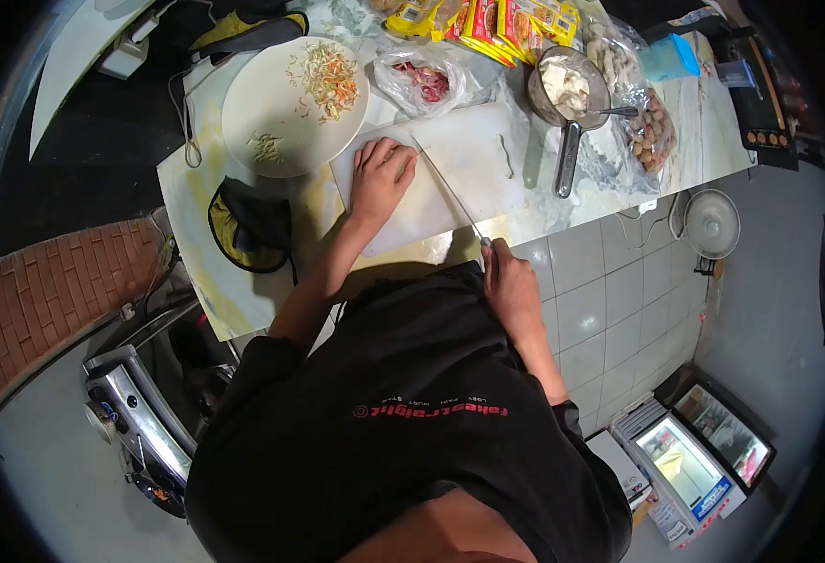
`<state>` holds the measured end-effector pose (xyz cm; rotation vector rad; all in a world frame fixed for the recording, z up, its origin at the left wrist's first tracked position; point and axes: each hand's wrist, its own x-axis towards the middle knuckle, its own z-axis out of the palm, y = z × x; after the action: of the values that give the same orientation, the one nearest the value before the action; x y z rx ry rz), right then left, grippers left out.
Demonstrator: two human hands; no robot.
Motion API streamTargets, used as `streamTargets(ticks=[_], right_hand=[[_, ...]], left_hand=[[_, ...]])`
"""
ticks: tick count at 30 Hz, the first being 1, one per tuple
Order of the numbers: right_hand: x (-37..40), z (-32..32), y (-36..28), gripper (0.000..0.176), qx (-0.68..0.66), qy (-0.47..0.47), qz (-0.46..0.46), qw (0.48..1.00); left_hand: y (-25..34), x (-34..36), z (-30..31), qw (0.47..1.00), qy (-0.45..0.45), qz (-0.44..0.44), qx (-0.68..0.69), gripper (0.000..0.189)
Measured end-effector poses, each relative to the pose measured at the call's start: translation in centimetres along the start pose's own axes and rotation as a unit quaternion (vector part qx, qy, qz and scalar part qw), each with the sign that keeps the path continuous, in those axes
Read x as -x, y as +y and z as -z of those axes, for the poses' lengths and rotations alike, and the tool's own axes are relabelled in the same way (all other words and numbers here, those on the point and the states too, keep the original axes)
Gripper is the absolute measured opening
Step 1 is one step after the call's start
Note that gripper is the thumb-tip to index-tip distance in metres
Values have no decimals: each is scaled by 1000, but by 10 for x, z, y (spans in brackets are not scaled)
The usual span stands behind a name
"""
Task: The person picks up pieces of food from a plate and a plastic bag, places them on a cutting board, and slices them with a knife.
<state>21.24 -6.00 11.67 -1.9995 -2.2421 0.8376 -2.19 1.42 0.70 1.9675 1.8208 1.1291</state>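
Observation:
On the white cutting board (459, 192), my left hand (383, 180) rests near the left side with its fingers curled; whatever lies under them is hidden. My right hand (511, 281) is wrapped round the handle of a knife (450, 192), whose blade slants up and left over the board toward my left fingers. A thin dark green strip (506, 157) lies near the board's right side. Behind my left hand, a large white plate (262, 98) holds shredded vegetables (326, 80) and a smaller pale green pile (265, 147).
Behind the board is an open plastic bag (424, 82) of sliced red pieces. Yellow and red packets (497, 26) lie at the back. A pan (569, 84) with white contents and a bag of round brown items (650, 131) stand right. A black-yellow pouch (248, 225) sits left.

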Motion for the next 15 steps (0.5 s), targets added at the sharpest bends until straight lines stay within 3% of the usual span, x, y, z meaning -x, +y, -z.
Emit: streamTargets(ticks=[10,15], right_hand=[[9,7,19,27,-49,41,-9,998],[11,17,21,29,-196,27,-24,980]], left_hand=[[-3,1,-2,1000,-4,9,1,10],[-4,-3,-4,999,16,21,41,16]])
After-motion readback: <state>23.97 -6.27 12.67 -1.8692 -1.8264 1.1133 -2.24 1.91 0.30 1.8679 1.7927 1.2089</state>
